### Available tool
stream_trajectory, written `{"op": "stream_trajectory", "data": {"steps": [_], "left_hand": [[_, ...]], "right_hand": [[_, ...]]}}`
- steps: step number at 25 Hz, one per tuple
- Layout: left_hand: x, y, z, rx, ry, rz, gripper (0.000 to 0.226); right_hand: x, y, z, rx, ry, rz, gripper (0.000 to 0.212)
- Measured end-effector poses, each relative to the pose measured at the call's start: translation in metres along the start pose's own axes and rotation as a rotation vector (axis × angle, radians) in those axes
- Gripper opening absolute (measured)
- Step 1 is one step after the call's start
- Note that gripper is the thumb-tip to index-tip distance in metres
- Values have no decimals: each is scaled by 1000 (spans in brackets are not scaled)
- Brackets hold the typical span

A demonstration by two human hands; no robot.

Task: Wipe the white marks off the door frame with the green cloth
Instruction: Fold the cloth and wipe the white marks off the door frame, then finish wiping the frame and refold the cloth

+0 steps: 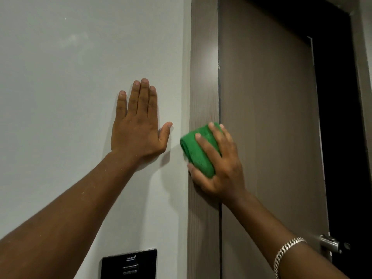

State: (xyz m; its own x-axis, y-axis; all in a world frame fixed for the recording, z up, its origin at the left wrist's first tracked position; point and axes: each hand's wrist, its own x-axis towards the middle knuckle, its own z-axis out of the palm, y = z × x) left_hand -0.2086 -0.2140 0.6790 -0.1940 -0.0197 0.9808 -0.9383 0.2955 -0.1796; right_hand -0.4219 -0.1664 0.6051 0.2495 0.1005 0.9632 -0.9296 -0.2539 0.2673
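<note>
1. Green cloth (201, 150), folded into a pad, sits pressed on the brown door frame (203, 87), held by the right hand (219, 168) with fingers curled over it.
2. Left hand (138, 127) lies flat and empty on the wall (80, 77), bracing.
3. White specks (219, 65) show higher on the frame's edge; likely best to rub upward with firm, even pressure.

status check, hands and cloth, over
Left hand flat on wall. Right hand presses green cloth on door frame. Nothing blocking.
</note>
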Motion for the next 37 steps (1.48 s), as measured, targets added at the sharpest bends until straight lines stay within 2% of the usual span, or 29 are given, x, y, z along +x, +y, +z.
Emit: {"op": "stream_trajectory", "data": {"steps": [2, 7, 10, 13, 15, 18, 20, 23, 27, 31, 33, 37], "left_hand": [[0, 0, 1, 1, 1, -5, 86], [-1, 0, -3, 2, -15, -22, 84], [-4, -1, -10, -61, -4, -22, 79], [-8, -2, -15, -113, -47, 32, 76], [-17, -3, -18, -93, -130, 131, 78], [-52, 4, -27, -85, -308, 308, 82], [-91, 21, -37, -132, -420, 331, 85], [-150, 55, -46, -323, -555, 193, 87], [-212, 87, -60, -540, -570, -77, 59], [-251, 112, -87, -861, -473, -320, 38], [-272, 114, -107, -1067, -469, -482, 28], [-335, 88, -137, -1179, -591, -854, 25]], "right_hand": [[-11, 4, -2, 17, -3, -43, 62], [58, -3, 2, 64, 18, 247, 62], [73, -5, 6, -7, 32, 238, 64], [19, -10, 6, -33, -24, 113, 69], [-32, -18, 0, -13, -101, 84, 71], [-92, -39, -13, 43, -205, 153, 74], [-124, -55, -29, 118, -307, 212, 78], [-152, -66, -47, 319, -449, 315, 78], [-164, -84, -69, 487, -536, 508, 85], [-181, -108, -84, 650, -506, 611, 83], [-196, -128, -92, 793, -461, 729, 80], [-243, -192, -102, 1035, -420, 1043, 75]]}}
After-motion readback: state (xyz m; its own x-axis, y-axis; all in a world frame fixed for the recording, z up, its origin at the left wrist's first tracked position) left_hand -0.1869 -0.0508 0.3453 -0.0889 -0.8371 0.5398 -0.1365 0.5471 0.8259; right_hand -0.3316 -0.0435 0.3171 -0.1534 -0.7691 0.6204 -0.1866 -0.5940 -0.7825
